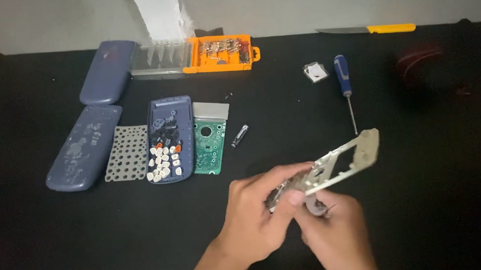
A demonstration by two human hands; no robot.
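Both hands work one part low in the middle of the black table [415,206]: a pale grey plastic frame [347,159], flat and thin, with a big rectangular window and small cutouts. It is held above the table, tilted, far end up and to the right.

Left hand [258,219]: fingers curled shut around the frame's near end. Right hand [334,229]: fingers closed, pinching the same end from below; what sits between the fingertips is too blurred to tell.

Upper left, well apart from the hands:
- two dark blue oval covers [96,117], one behind the other
- grey perforated sheet [126,153] just beside the nearer cover
- blue tray [169,139] holding loose white, black and orange keys
- green circuit board [210,144] beside the tray, grey panel at its top
- orange bit case [220,54] with clear lid open to its left

Small metal piece [240,135] right of the board. Blue-handled screwdriver [344,88] lies just beyond the frame, tip towards it. Small square white part [315,72] is near its handle. Yellow-handled knife [369,30] at the far edge. Dark red round thing [424,65] at right, blurred.

Nothing lies between the hands and the frame.
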